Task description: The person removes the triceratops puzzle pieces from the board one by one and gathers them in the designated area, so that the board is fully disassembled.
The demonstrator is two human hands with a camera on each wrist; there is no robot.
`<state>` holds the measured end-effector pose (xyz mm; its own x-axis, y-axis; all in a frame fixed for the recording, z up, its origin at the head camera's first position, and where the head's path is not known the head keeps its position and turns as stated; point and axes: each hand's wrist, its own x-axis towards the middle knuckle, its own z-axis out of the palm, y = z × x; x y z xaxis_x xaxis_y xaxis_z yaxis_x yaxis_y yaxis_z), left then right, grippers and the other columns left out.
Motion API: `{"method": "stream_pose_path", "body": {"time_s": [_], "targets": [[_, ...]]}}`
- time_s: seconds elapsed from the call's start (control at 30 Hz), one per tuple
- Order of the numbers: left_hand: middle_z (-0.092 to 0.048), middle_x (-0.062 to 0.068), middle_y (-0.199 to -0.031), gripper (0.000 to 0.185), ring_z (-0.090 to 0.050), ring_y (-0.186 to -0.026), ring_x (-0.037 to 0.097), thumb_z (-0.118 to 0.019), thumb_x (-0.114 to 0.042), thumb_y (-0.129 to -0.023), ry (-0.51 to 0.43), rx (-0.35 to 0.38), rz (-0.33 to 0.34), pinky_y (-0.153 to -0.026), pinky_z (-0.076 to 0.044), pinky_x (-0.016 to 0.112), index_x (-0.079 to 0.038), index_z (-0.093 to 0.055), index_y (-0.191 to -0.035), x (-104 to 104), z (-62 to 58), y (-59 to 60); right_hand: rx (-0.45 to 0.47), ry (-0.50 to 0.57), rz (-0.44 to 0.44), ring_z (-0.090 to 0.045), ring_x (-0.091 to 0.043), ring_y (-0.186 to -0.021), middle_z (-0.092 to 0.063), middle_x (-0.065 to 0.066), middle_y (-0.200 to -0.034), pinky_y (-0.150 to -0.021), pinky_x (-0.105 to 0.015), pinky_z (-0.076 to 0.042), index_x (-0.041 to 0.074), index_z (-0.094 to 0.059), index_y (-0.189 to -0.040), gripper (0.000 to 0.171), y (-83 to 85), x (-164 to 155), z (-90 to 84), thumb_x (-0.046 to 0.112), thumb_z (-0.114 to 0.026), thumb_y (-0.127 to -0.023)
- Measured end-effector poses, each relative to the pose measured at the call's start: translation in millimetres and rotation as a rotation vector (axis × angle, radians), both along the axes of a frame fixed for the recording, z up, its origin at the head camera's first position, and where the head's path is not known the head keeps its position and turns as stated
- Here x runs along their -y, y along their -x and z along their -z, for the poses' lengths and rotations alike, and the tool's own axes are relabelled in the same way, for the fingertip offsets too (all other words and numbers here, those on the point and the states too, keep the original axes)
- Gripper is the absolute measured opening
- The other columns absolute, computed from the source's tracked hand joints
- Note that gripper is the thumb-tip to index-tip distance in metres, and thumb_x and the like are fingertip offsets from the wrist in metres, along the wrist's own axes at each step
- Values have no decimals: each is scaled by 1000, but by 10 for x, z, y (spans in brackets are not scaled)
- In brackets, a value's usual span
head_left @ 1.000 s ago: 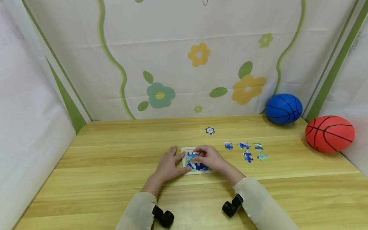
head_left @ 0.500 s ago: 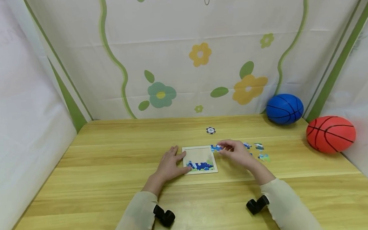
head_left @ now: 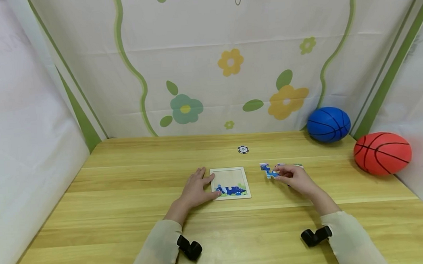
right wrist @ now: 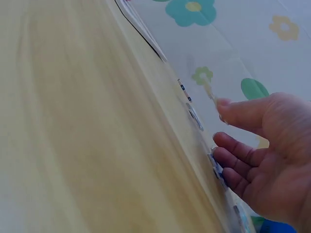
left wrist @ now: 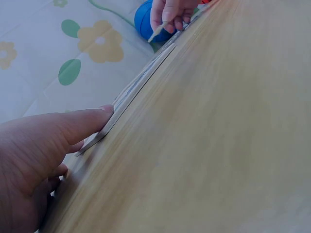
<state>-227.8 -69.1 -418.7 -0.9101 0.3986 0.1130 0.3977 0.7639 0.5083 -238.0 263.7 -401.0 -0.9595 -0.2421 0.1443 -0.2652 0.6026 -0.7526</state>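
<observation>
My left hand [head_left: 196, 190] lies at the left side of a shallow wooden puzzle tray [head_left: 248, 186], its fingers spread and its thumb over the frame. Along the tray's bottom, joined pieces [head_left: 233, 191] show a dark blue animal on green; bare wood shows above them. To the right of the tray, my right hand [head_left: 297, 179] pinches a light blue jigsaw piece [head_left: 271, 173] between thumb and finger. In the right wrist view this piece [right wrist: 210, 92] is tilted above the tabletop. A darker blue jigsaw piece [head_left: 263, 166] lies just behind it. My right hand covers most other loose pieces.
A round chip with a dark dashed edge [head_left: 243, 149] lies behind the tray. At the back right sit a blue ball [head_left: 328, 125] and a red ball [head_left: 382, 154]. A floral cloth [head_left: 200, 68] hangs along the table's back edge.
My right hand has moved from over the tray to the right, carrying the light blue jigsaw piece out to the loose pieces. The left hand stays at the tray.
</observation>
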Motion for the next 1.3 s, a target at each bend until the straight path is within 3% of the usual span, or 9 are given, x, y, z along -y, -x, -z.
{"method": "stream_pose_path", "body": {"time_s": [0.3,0.9,1.3], "targets": [[-19,18,-138,68,-8,-128,29,-58,-49,-75,-10,1,-1,-100,-9,44,-11,-41,-129,-7,11,3,8,-22,18,-46,-19,-73,-54,-7,-85,-63,-30,-40,2,-61,-103,27,3,-6,114,13,-64,-78],[-18,19,-138,69,-8,-128,29,-59,-49,-75,-13,2,-7,-100,-9,43,-10,-41,-129,17,-11,-5,-92,-104,18,-47,-20,-82,-55,-8,-96,-70,-34,-38,2,-63,-100,25,38,20,210,11,-66,-76],[-20,19,-138,65,-10,-127,30,-58,-48,-76,-11,-9,-4,-100,-9,43,-11,-43,-128,5,3,-12,0,-166,-11,-47,-20,-76,-55,-10,-90,-65,-33,-40,-4,-56,-107,36,28,36,24,16,-64,-78]]}}
